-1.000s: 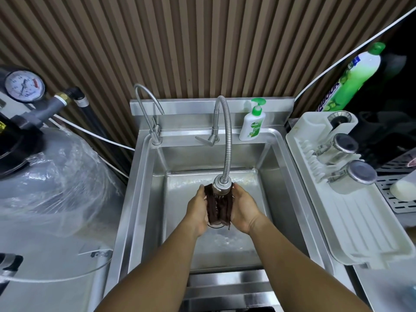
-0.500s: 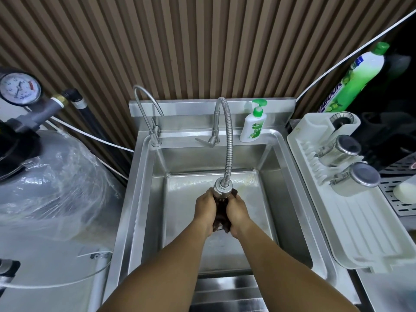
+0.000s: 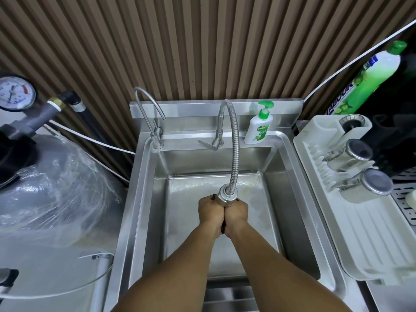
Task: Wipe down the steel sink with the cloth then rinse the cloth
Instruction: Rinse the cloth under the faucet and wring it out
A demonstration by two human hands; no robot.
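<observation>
The left hand (image 3: 210, 212) and the right hand (image 3: 236, 213) are pressed side by side, both closed into fists around the cloth (image 3: 222, 230). Only a thin dark strip of the cloth shows between the wrists. The fists are over the middle of the sink (image 3: 144, 199), directly under the spray head (image 3: 226, 198), and the knuckles seem to touch it. The spray head hangs from the flexible faucet hose (image 3: 235, 143), which rises from the back edge of the sink. I cannot tell if water is running, but the sink floor looks wet. This seems to be the rinsing and squeezing step. A soap bottle (image 3: 258, 126) stands at the back right corner. The risk is that the fists push the loose spray head sideways, so water sprays over the right edge onto the drying rack (image 3: 371, 233). A weak grip could also drop the cloth on the sink floor.
</observation>
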